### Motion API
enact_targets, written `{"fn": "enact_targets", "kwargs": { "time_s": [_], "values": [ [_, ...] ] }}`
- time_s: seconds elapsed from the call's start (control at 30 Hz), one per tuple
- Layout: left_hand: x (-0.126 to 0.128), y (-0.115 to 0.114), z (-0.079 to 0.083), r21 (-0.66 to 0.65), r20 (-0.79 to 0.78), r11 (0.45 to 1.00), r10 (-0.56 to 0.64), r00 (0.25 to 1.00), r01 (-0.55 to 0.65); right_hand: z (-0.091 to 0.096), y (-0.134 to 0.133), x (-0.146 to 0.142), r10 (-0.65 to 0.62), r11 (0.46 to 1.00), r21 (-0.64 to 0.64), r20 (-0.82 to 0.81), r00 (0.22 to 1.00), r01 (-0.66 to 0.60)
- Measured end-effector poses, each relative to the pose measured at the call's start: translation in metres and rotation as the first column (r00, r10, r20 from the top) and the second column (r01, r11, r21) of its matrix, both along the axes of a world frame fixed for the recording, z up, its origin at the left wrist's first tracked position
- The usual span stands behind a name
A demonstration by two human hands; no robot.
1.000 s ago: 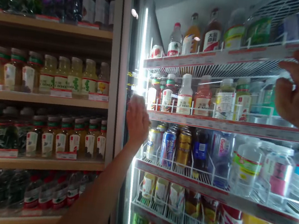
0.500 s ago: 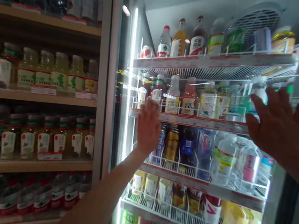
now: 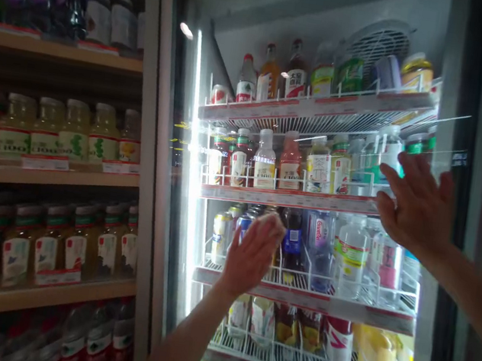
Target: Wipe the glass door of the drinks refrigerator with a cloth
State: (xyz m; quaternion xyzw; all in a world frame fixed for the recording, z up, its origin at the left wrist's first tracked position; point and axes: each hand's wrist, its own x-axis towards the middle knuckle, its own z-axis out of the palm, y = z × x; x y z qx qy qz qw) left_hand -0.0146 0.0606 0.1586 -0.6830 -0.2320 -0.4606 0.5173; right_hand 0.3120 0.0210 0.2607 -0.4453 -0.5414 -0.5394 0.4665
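My left hand (image 3: 248, 260) lies flat against the glass door (image 3: 169, 308) of a lit drinks fridge, fingers close together. A small pale, cloth-like piece (image 3: 278, 226) shows past its fingertips; the rest of it is hidden under the hand. Behind that hand stand cans (image 3: 221, 234) and a dark bottle (image 3: 292, 235) on the third shelf. My right hand (image 3: 419, 208) is raised at the door's right side, fingers spread and nothing visible in it. Clear and green bottles (image 3: 391, 148) stand on the second shelf behind it.
Several wire shelves of bottles fill the fridge, with a shelf edge (image 3: 274, 197) running across. A round fan grille (image 3: 378, 47) sits at the upper back. To the left, beyond a grey upright frame (image 3: 147, 131), wooden shelves (image 3: 44, 177) hold rows of juice bottles (image 3: 75, 130).
My left hand has moved down and to the right across the glass, from the second shelf's left end to the third shelf. The right hand stays near the door's right side. The view has shifted slightly.
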Motion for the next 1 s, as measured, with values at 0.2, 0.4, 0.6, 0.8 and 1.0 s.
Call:
{"fn": "enact_targets", "kwargs": {
  "time_s": [0.2, 0.4, 0.6, 0.8, 1.0],
  "values": [
    [-0.011, -0.001, -0.011, -0.029, 0.319, 1.0, 0.013, 0.948, -0.004, 0.0, 0.001, 0.0, 0.021, 1.0, -0.017, -0.021, 1.0, -0.021],
    [-0.027, 0.003, -0.024, -0.066, 0.268, 0.998, 0.03, 0.963, -0.013, 0.0, -0.001, 0.0, 0.058, 0.998, -0.02, -0.034, 0.998, -0.059],
    [-0.045, -0.002, -0.06, -0.15, 0.41, 0.989, 0.073, 0.909, -0.012, 0.0, 0.001, 0.001, 0.072, 0.997, -0.013, -0.044, 0.996, -0.072],
    [-0.061, -0.012, -0.084, -0.145, 0.155, 0.982, 0.146, 0.977, -0.123, -0.001, 0.003, 0.002, 0.07, 0.998, 0.002, -0.049, 0.996, -0.07],
    [-0.058, -0.006, -0.069, -0.163, 0.109, 0.981, 0.123, 0.986, -0.104, -0.001, -0.001, 0.0, 0.053, 0.998, -0.028, -0.05, 0.997, -0.054]
  ]
}}
